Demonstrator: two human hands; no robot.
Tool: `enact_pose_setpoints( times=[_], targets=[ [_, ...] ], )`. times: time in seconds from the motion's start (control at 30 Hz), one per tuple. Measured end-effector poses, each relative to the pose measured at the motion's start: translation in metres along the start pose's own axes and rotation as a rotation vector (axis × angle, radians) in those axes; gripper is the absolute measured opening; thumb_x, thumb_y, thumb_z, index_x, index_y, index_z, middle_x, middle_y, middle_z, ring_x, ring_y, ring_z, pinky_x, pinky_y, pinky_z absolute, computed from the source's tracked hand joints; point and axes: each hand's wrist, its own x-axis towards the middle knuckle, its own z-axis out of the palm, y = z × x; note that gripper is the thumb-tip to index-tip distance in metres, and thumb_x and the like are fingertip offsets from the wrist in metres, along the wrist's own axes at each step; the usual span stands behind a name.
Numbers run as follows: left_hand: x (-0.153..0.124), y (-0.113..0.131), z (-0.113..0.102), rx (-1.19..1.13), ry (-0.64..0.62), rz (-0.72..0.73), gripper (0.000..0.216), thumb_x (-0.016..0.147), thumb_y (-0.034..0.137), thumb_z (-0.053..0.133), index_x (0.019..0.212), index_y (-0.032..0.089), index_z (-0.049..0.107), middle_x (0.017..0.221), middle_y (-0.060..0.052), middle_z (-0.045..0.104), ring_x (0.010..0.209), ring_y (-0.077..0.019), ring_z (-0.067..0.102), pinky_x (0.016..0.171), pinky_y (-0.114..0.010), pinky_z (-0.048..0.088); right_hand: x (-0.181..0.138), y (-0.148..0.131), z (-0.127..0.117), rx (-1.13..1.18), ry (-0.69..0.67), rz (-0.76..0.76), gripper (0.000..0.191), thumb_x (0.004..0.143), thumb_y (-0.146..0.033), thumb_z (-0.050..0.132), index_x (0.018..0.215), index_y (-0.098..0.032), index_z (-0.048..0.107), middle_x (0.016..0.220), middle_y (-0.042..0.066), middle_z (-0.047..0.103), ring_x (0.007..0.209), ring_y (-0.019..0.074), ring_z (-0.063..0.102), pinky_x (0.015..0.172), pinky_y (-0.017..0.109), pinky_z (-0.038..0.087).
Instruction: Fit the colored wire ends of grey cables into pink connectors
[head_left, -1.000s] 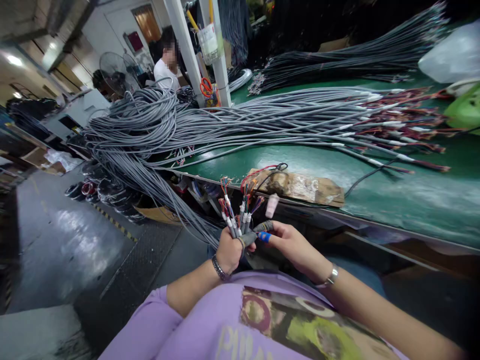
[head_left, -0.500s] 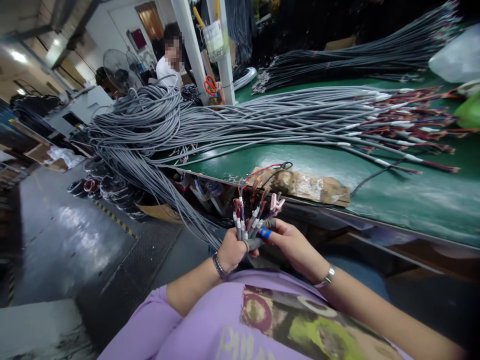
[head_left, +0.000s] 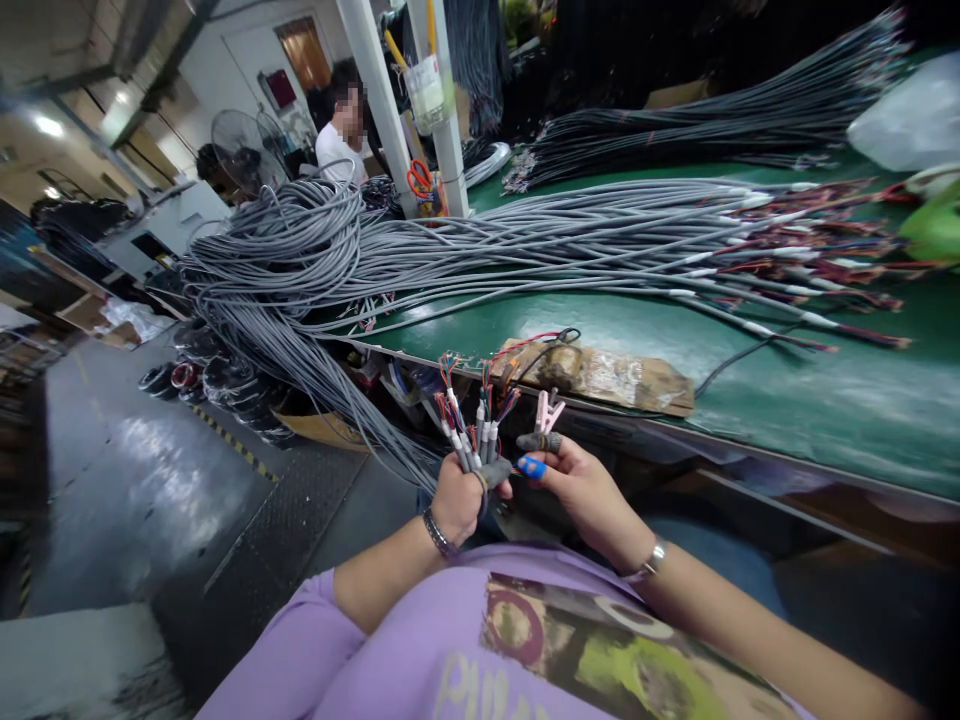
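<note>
Okay, your left grip [head_left: 457, 505] is wrapped tight round a bunch of grey cables [head_left: 484, 437], coloured wire ends up, in front of the tabletop [head_left: 757, 405]. Your right grip [head_left: 585, 488] is just beside it, fingers bent; can't tell if it pinches a wire. Pink clip [head_left: 548, 412] just beyond those fingers. Long cable pile [head_left: 517, 235] lies across the tabletop.

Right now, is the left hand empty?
No: the left hand holds a bunch of grey cables, their coloured wire ends pointing up.
</note>
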Motion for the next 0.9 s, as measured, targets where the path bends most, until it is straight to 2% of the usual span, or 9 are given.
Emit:
enact_pose_setpoints(
  times=[0.17,0.3,0.47,0.53,0.67,0.8,0.9],
  targets=[
    [0.000,0.004,0.000,-0.014,-0.033,0.011,0.031,0.063,0.035,0.075,0.050,0.013,0.059,0.044,-0.001,0.056,0.044,-0.0102,0.050,0.052,-0.024,0.040,0.002,0.001,-0.004,0.071,-0.004,0.026,0.035,0.056,-0.032,0.083,0.081,-0.020,0.061,0.069,-0.001,0.065,0.063,0.0122,0.056,0.056,0.023,0.043],
    [0.001,0.005,-0.002,-0.024,-0.040,0.016,0.029,0.063,0.034,0.075,0.051,0.013,0.059,0.044,-0.001,0.056,0.044,-0.0101,0.051,0.052,-0.023,0.040,0.005,0.001,-0.011,0.169,0.000,0.116,0.036,0.054,-0.035,0.086,0.078,-0.019,0.063,0.070,-0.001,0.063,0.061,0.0101,0.055,0.055,0.021,0.044],
    [0.003,0.005,-0.002,0.010,-0.035,0.005,0.032,0.064,0.037,0.075,0.052,0.012,0.059,0.045,-0.002,0.056,0.045,-0.0105,0.051,0.050,-0.023,0.039,0.003,-0.006,-0.015,0.162,-0.193,0.247,0.045,0.060,-0.055,0.079,0.081,-0.018,0.068,0.077,0.003,0.064,0.068,0.0130,0.056,0.061,0.026,0.048],
    [0.003,0.004,-0.001,0.032,-0.043,-0.003,0.035,0.063,0.039,0.076,0.050,0.012,0.057,0.045,-0.002,0.055,0.045,-0.0102,0.051,0.051,-0.024,0.039,0.002,-0.008,-0.015,0.053,-0.228,0.209,0.043,0.059,-0.053,0.080,0.078,-0.017,0.067,0.071,0.002,0.062,0.065,0.0124,0.054,0.061,0.026,0.047],
    [0.003,0.001,-0.001,0.055,-0.100,-0.048,0.033,0.061,0.040,0.078,0.055,0.013,0.058,0.046,-0.001,0.056,0.043,-0.0103,0.050,0.051,-0.024,0.041,0.002,-0.010,-0.012,-0.170,-0.173,0.064,0.038,0.060,-0.051,0.080,0.068,-0.017,0.064,0.060,-0.001,0.058,0.057,0.0115,0.048,0.057,0.026,0.041],
    [0.002,0.000,-0.002,0.122,-0.238,-0.114,0.036,0.061,0.042,0.078,0.055,0.012,0.060,0.046,-0.002,0.057,0.043,-0.0108,0.050,0.051,-0.025,0.042,0.000,-0.008,-0.005,-0.172,-0.196,0.012,0.041,0.065,-0.058,0.073,0.070,-0.019,0.061,0.061,0.000,0.062,0.058,0.0146,0.052,0.060,0.029,0.043],
    [0.002,0.001,-0.003,0.121,-0.227,-0.113,0.037,0.061,0.043,0.078,0.055,0.012,0.059,0.046,-0.002,0.057,0.043,-0.0108,0.050,0.051,-0.025,0.041,0.002,-0.004,-0.003,-0.148,-0.133,0.012,0.042,0.065,-0.059,0.072,0.069,-0.019,0.059,0.060,0.000,0.062,0.056,0.0140,0.052,0.058,0.028,0.043]
  ],
)
